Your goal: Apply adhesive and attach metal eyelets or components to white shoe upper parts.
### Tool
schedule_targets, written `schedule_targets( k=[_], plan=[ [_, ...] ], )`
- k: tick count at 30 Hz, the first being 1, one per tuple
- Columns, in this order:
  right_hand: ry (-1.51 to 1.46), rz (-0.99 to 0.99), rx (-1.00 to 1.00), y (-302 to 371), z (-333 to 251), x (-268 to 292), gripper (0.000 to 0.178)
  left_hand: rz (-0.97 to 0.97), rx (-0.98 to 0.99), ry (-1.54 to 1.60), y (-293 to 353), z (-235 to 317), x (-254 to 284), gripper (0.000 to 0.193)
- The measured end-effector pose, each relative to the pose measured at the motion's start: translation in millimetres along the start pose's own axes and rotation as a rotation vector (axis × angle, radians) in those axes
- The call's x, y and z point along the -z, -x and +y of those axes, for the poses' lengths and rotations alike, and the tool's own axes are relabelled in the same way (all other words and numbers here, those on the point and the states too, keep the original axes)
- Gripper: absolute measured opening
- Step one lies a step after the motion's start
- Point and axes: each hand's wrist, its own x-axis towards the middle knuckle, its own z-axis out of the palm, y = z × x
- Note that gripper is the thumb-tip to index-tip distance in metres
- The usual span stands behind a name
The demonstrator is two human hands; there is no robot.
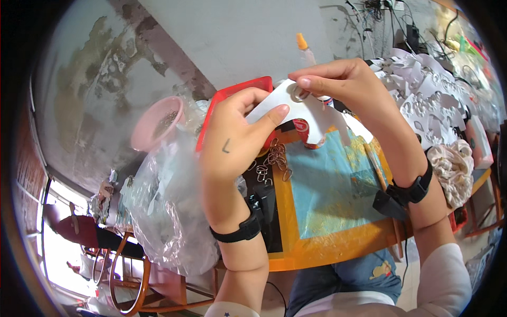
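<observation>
Both hands pinch one white card (303, 113) in the upper middle of the frame. Left hand (237, 134) grips the card's left end, its thumb lying flat across the face and the other fingers curled behind. Right hand (343, 84) comes in from the right and presses fingertips together on a small metal ring (300, 95) at the card's top edge; how the ring sits in the card is too small to tell. Each wrist wears a black band, the right one with a small black box hanging just below it.

Under the card, near the centre, a pile of loose metal rings (274, 158) lies on a blue mat (332, 185) with an orange border. A red tray (232, 95) stands behind the left hand, and a glue bottle (305, 50) with an orange tip rises above the card. A pink bowl (156, 124) sits in the left of the frame, with a crumpled clear bag (163, 211) below it. White cut-out sheets (428, 95) heap up in the upper right, and a bundle of cream cloth (454, 169) lies at the right edge. A wooden chair (132, 280) shows in the lower left.
</observation>
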Motion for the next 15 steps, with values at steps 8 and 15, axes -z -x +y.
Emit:
schedule_targets(
  k=[8,15],
  plan=[
    [0.006,-0.033,-0.061,-2.8,0.3,-0.2,0.026,-0.096,0.090,0.203,0.6,2.0,2.9,0.020],
    [-0.211,-0.116,-0.071,-0.8,1.2,-0.5,0.027,-0.144,0.105,0.274,2.6,4.3,7.1,0.028]
  ],
)
